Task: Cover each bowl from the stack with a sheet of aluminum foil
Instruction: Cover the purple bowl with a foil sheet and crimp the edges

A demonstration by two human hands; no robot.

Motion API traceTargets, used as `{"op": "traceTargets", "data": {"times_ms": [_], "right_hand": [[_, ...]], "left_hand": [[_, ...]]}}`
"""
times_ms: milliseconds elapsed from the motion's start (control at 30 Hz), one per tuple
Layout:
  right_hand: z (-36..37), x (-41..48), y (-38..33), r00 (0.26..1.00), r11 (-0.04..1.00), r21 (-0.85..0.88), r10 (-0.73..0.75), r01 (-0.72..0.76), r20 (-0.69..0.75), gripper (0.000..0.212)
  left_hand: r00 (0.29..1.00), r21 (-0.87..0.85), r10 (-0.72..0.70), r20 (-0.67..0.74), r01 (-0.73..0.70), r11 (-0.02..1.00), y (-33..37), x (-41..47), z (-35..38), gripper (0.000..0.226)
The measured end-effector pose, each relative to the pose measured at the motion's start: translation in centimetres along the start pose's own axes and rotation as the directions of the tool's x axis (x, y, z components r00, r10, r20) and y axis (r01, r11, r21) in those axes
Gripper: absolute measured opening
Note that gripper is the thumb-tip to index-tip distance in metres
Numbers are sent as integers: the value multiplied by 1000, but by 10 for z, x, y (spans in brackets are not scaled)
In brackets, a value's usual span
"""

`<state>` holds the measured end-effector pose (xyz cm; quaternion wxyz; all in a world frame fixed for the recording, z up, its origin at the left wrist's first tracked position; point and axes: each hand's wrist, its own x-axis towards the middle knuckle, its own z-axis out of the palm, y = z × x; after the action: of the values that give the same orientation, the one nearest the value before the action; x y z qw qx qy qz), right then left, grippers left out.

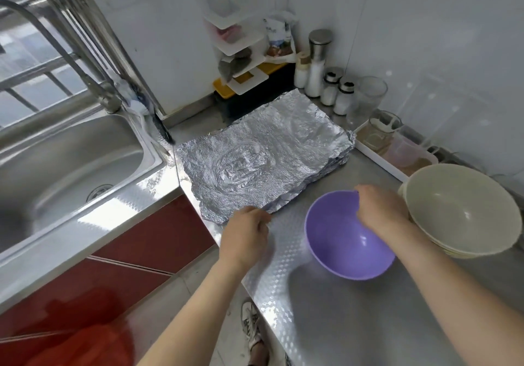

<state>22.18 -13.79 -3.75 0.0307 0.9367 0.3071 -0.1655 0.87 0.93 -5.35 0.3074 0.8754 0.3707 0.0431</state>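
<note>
The right hand [380, 212] grips the tilted purple bowl [340, 246] by its far rim. The left hand [246, 232] curls at the near corner of the foil stack [263, 153], seemingly pinching its edge, with the fingertips hidden. To the right, the top cream bowl [459, 209] hides those beneath it.

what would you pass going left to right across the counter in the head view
sink → foil sheets → purple bowl → stack of cream bowls; the hands overlap the foil and the purple bowl, so they are left out
</note>
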Motion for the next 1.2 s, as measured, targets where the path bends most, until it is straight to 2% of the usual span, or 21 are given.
{"op": "traceTargets", "data": {"times_ms": [67,167,233,300,400,500,567,633,700,800,867,967,1100,1200], "right_hand": [[-13,5,-12,999,999,36,-32,33,-34,44],[-29,9,-44,990,969,217,-94,116,-107,49],[-27,15,-78,965,938,234,-239,257,-105,52],[-12,23,-112,918,906,154,-396,395,-23,56],[8,35,-146,880,896,-36,-426,442,211,67],[15,49,-162,859,874,-128,-418,469,295,74],[16,53,-160,853,856,-165,-431,490,295,75],[18,60,-160,842,815,-242,-461,527,281,74],[21,65,-158,825,761,-318,-512,565,240,72],[24,71,-154,794,689,-399,-559,606,239,72],[22,73,-151,783,666,-419,-571,618,247,70],[16,80,-141,797,690,-403,-552,601,243,71],[4,87,-124,812,707,-418,-563,571,156,38],[-6,90,-117,799,711,-415,-597,568,71,26]], "left_hand": [[1000,112,5,-30,-2,994,-11,15,-5,27],[997,320,-68,41,51,946,-29,36,-6,42],[990,419,-79,113,25,908,-41,44,-5,47],[985,457,-44,164,-36,889,-52,49,-5,47],[986,446,21,165,-94,890,-64,56,-7,41],[989,404,98,108,-134,905,-70,65,-18,26],[987,410,121,105,-154,899,-69,66,-24,16],[983,399,142,112,-176,900,-75,70,-25,17],[977,398,139,159,-193,897,-79,73,-20,33],[962,422,31,270,-148,895,-80,74,-6,59],[956,439,-8,293,-127,889,-80,75,3,60],[955,443,-51,293,-88,892,-82,75,7,56],[969,381,-34,244,-64,922,-83,78,3,40],[973,322,-57,223,-18,946,-79,81,0,39]]}}
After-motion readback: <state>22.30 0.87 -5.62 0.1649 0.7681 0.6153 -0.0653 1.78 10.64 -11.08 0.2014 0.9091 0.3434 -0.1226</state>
